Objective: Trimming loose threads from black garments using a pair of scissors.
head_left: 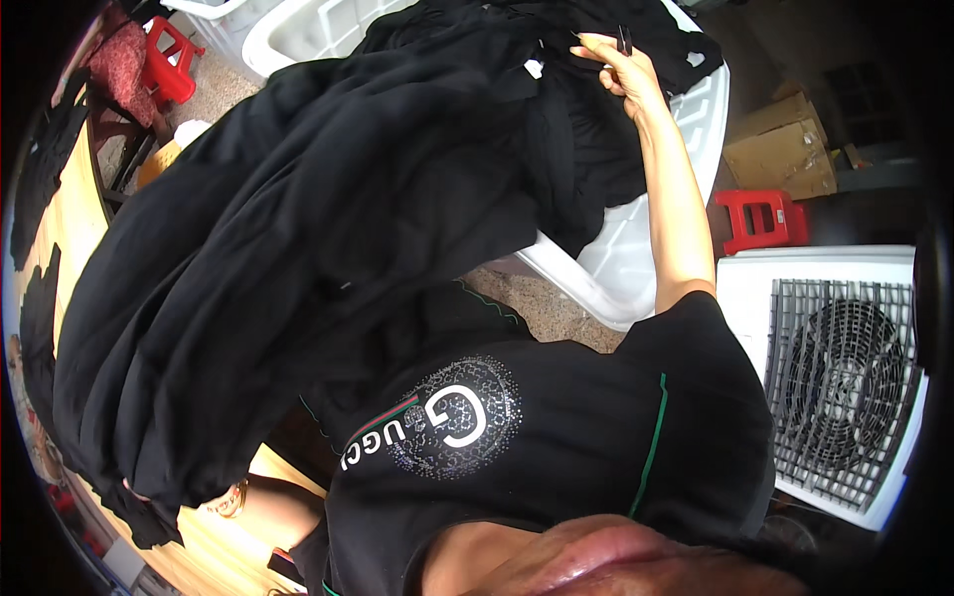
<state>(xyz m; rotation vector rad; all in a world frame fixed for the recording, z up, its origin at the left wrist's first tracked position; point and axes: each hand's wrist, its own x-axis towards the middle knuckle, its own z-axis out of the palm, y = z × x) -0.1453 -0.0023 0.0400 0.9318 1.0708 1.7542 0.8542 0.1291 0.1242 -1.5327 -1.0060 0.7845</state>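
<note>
Two hands [621, 72], one grilled fan [843, 385]

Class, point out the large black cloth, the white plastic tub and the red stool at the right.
Black cloth [328, 189]: head view, on its draped folds.
White plastic tub [624, 260]: head view, on its bare inside surface.
Red stool [737, 221]: head view, on its slotted side.

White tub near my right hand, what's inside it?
Black cloth lies heaped in the tub and drapes across its left side. Bits of its white walls show around the edges. The cloth hides most of the bottom; anything beneath can't be seen.
</note>
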